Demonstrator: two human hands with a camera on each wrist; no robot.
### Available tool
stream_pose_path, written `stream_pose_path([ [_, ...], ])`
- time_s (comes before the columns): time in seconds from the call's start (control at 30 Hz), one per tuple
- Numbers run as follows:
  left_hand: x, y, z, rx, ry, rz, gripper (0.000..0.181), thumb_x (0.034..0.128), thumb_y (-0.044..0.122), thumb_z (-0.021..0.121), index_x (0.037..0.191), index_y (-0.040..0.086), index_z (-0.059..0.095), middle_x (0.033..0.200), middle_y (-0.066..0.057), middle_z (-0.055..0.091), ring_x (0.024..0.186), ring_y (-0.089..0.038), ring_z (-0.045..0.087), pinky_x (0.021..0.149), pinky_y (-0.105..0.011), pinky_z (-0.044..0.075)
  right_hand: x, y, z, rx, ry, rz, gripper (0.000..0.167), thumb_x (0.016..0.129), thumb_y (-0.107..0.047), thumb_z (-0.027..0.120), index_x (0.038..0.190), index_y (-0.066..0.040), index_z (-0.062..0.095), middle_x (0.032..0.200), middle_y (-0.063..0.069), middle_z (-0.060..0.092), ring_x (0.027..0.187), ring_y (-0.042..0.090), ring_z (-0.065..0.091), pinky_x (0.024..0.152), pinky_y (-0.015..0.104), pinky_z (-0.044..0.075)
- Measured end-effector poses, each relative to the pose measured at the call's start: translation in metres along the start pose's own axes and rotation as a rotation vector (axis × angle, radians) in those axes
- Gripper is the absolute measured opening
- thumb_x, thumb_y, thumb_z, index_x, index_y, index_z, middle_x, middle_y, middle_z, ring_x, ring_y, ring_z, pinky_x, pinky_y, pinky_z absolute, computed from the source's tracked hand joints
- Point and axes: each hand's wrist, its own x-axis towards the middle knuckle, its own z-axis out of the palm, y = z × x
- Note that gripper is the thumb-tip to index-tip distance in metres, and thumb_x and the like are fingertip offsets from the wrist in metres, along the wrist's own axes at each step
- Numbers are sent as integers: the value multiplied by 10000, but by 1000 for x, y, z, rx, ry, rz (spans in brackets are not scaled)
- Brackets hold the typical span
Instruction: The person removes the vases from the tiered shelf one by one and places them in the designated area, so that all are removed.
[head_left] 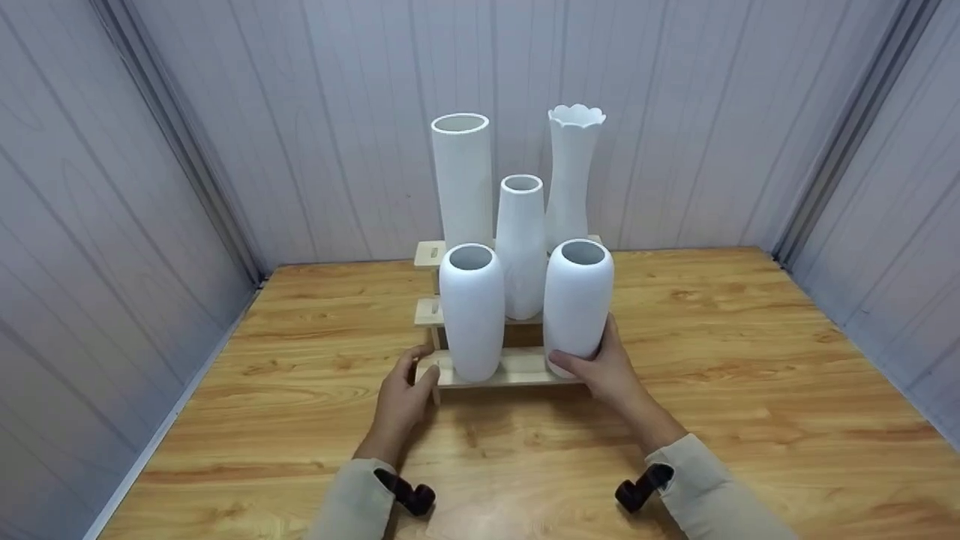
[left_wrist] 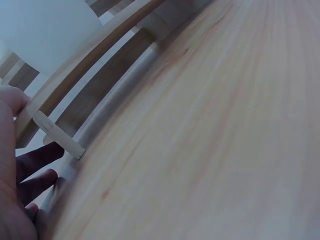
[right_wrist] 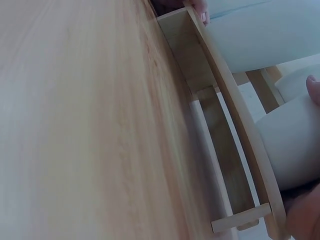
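A tiered wooden stand [head_left: 519, 367] holds several white vases. My left hand [head_left: 401, 401] grips the left end of its lowest step; in the left wrist view the thumb lies by the step's end, with fingers below near the leg. On that step, the front right vase [head_left: 579, 300] stands with my right hand [head_left: 611, 371] round its lower part, thumb in front. The front left vase [head_left: 472, 322], similarly rounded, stands on the same step. One tapered vase [head_left: 521, 255] occupies the middle step. Behind are a straight cylindrical vase [head_left: 463, 184] and a scalloped-rim vase [head_left: 571, 180].
The stand rests on a wood-grain table [head_left: 300, 390]. A pale panelled wall [head_left: 360, 150] rises behind, with side walls to left and right. Dark wrist cameras [head_left: 409, 495] stick out from both sleeves.
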Motion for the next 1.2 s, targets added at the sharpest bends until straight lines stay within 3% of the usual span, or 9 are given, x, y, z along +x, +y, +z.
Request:
stream_pose_path([
  [0.27,1,-2,0,-5,3,2,361,994,219,636,1346,137,620,1451,-56,565,1429,-311,416,1175,-451,328,2,-10,-13,-45,-104,42,959,822,-140,853,1557,-94,239,1525,166,409,1402,349,409,1170,530,303],
  [0.53,1,-1,0,-4,-6,-6,342,999,229,627,1335,165,623,1460,-53,556,1443,-305,397,1184,-436,314,8,-17,-33,6,-248,84,859,839,-114,829,1544,-103,339,1534,174,427,1425,367,387,1176,550,279],
  [0.9,2,1,-1,6,-17,-1,345,1006,231,622,1344,160,615,1472,-73,542,1441,-311,399,1178,-442,324,10,-19,-42,-68,-255,72,815,823,-166,855,1511,-94,425,1485,170,498,1363,357,472,1145,558,338],
  [1.2,1,1,-1,7,-17,-16,341,1008,240,622,1341,170,615,1499,-80,516,1449,-330,383,1178,-446,322,11,-21,-51,-96,-309,48,818,806,-132,862,1490,-41,422,1460,204,512,1327,372,507,1105,548,391],
])
